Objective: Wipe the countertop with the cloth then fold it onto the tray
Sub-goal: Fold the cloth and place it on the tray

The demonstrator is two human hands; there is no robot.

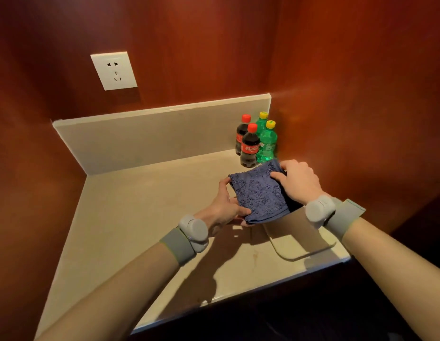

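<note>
The blue cloth (259,193), already doubled into a thick terry square, is held above the pale tray (310,252), apparently so it can be lowered flat. Its near-left edge is pinched by the left hand (225,206) while the right hand (299,182) grips the far corner (fingers pressed on top); the tray is a smooth, round-cornered shape on the matte beige countertop (140,217).

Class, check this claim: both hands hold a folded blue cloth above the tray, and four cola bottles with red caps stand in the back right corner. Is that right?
Not quite. The head view shows four bottles in the corner, but only two are cola bottles with red caps; the other two are green bottles with yellow caps. The rest holds: left hand and right hand hold the folded blue cloth above the tray.
</note>
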